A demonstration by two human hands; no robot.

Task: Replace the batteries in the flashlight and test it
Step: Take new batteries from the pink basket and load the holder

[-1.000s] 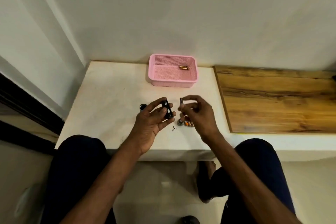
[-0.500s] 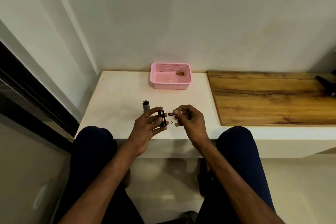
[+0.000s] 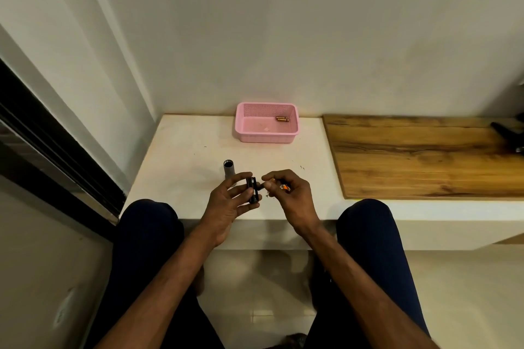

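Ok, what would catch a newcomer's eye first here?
The pink basket at the back of the table, copper-coloured batteries inside, stands out first. Nearer, the left grip holds a black battery holder, with the grey flashlight tube upright just behind it.

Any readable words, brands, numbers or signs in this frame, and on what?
No text can be read.
Print on the batteries in the pink basket: too small to read.
Marking on the black battery holder in the left hand: none legible.
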